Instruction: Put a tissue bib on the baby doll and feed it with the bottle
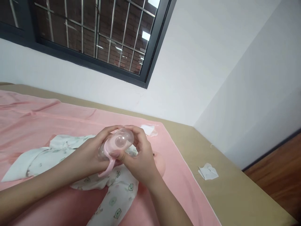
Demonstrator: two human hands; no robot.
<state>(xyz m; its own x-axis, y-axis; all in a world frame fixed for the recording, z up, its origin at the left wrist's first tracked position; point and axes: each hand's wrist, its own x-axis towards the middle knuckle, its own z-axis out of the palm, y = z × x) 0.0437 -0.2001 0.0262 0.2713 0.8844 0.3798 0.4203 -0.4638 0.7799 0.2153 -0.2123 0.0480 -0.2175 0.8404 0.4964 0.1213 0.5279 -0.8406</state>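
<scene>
Between my two hands is a baby bottle with a clear domed cap and a pink handle (124, 138), tilted with the cap toward the upper right. My left hand (95, 150) is wrapped round the bottle's body from the left. My right hand (142, 157) grips the capped end, thumb across the front and fingers over the far side. Below them lies a baby doll (121, 185) in white clothes with green animal prints. Its pinkish head (160, 164) is partly covered by my right hand, and my forearms hide part of its body.
The doll lies on a pink blanket (183, 179) over a tan surface (188, 138). A white packet (148, 129) rests near the blanket's far corner. Folded white tissue (208, 172) is at the right. Behind are a white wall and a barred window (94, 31).
</scene>
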